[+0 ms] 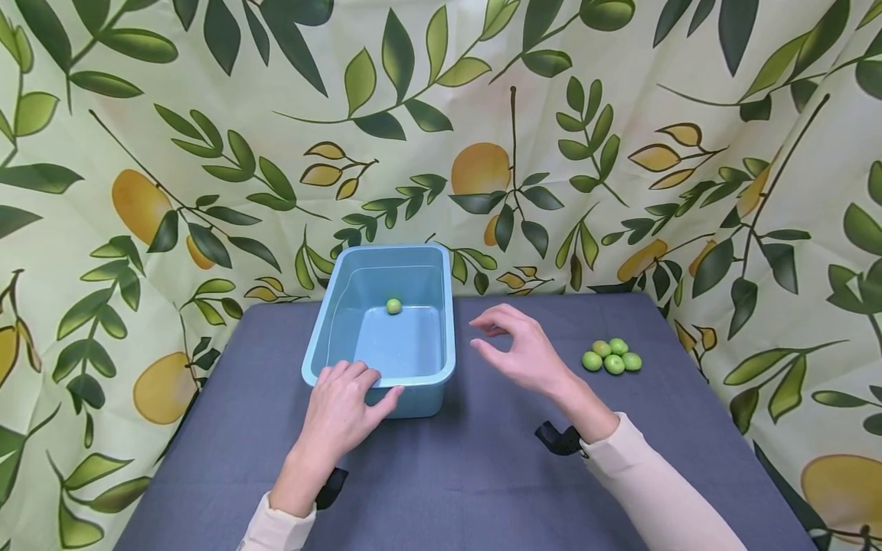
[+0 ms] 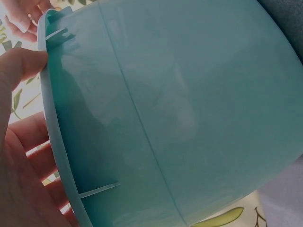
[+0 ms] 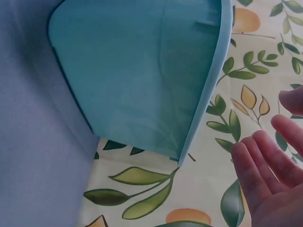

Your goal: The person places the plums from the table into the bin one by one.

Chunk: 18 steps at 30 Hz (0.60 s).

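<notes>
A light blue plastic basin [image 1: 449, 306] stands on the table with one small green round fruit [image 1: 393, 306] inside, near its far end. My left hand [image 1: 343, 409] grips the near rim at the left. In the left wrist view the thumb [image 2: 29, 64] meets the rim, and the fingers pass behind it, their tips hidden. To the basin's right, my right hand [image 1: 520, 348] hovers with nothing in it, thumb and fingers apart and loosely bent. Several more of the green fruits [image 1: 614, 364] sit clustered on the table farther right of that hand.
Dark grey-blue cloth covers the table [image 1: 482, 490]. A leaf-and-fruit patterned cloth [image 1: 427, 176] hangs behind it and along both sides. The basin's far end stands close to the back cloth. Each wrist wears a black strap [image 1: 560, 438].
</notes>
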Available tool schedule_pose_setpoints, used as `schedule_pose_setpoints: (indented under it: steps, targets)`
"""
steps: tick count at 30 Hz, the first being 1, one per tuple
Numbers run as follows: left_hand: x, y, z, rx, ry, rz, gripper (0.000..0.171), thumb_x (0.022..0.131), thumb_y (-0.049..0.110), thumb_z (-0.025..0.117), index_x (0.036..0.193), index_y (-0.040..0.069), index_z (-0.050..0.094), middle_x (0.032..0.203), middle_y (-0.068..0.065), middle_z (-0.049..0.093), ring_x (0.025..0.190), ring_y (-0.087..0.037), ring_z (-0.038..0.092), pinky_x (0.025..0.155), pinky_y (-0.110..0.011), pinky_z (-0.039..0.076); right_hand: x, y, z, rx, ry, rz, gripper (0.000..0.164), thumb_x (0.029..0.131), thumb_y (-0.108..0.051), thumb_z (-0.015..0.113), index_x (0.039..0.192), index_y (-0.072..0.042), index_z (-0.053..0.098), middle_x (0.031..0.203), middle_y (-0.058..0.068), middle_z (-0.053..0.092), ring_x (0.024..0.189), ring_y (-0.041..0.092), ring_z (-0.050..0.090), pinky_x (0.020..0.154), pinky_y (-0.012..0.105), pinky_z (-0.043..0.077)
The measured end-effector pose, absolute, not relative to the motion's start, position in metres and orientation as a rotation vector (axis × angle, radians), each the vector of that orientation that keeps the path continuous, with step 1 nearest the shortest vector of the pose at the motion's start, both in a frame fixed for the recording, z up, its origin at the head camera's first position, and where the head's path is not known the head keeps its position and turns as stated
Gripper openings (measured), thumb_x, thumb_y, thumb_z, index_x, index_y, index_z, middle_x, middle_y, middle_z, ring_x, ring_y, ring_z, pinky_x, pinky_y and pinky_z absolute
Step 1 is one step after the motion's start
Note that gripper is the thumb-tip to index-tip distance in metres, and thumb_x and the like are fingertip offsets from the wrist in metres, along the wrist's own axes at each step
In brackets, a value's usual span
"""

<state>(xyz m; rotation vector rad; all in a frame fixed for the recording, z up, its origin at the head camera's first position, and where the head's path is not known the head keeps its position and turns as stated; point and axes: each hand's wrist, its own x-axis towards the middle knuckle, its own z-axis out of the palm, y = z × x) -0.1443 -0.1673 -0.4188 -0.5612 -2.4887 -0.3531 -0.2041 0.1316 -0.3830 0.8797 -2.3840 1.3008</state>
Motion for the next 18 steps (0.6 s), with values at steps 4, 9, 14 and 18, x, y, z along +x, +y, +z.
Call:
schedule_pose_setpoints:
  steps: [4, 9, 14, 18]
  targets:
    - [-0.144, -0.167, -0.419, -0.565, -2.488, -0.356, 0.032, 0.084, 0.042, 0.076, 0.083, 0.010, 0.074, 0.078, 0.000, 0.065, 0.072, -0.022, 0.054, 0.066, -0.037, 0.041, -0.204, 0.137, -0.387, 0.867, -2.411, 1.249, 0.020, 0.090, -0.008, 0.074, 0.110, -0.010, 0.074, 0.110, 0.003, 0.067, 0.098, 0.017, 0.066, 0.090, 0.036, 0.054]
    - [-0.144, -0.167, -0.419, -0.567, -2.484, -0.356, 0.032, 0.084, 0.042, 0.076, 0.083, 0.010, 0.074, 0.078, 0.000, 0.065, 0.071, -0.022, 0.053, 0.066, -0.037, 0.040, -0.202, 0.145, -0.389, 0.831, -2.475, 1.165, 0.021, 0.090, -0.011, 0.075, 0.111, -0.011, 0.074, 0.111, 0.000, 0.067, 0.098, 0.017, 0.065, 0.090, 0.038, 0.054]
    - [-0.145, -0.167, -0.419, -0.567, -2.477, -0.354, 0.032, 0.084, 0.042, 0.075, 0.082, 0.010, 0.073, 0.077, 0.001, 0.064, 0.070, -0.022, 0.053, 0.066, -0.037, 0.040, -0.201, 0.153, -0.393, 0.815, -2.501, 1.096, 0.021, 0.090, -0.011, 0.075, 0.111, -0.011, 0.074, 0.111, -0.001, 0.066, 0.098, 0.018, 0.064, 0.089, 0.040, 0.053]
    - [-0.144, -0.168, -0.419, -0.566, -2.481, -0.350, 0.032, 0.084, 0.042, 0.075, 0.082, 0.010, 0.073, 0.077, 0.001, 0.064, 0.071, -0.023, 0.053, 0.067, -0.037, 0.040, -0.201, 0.160, -0.397, 0.800, -2.511, 1.065, 0.020, 0.090, -0.011, 0.075, 0.111, -0.010, 0.074, 0.112, 0.001, 0.066, 0.098, 0.019, 0.065, 0.088, 0.041, 0.053]
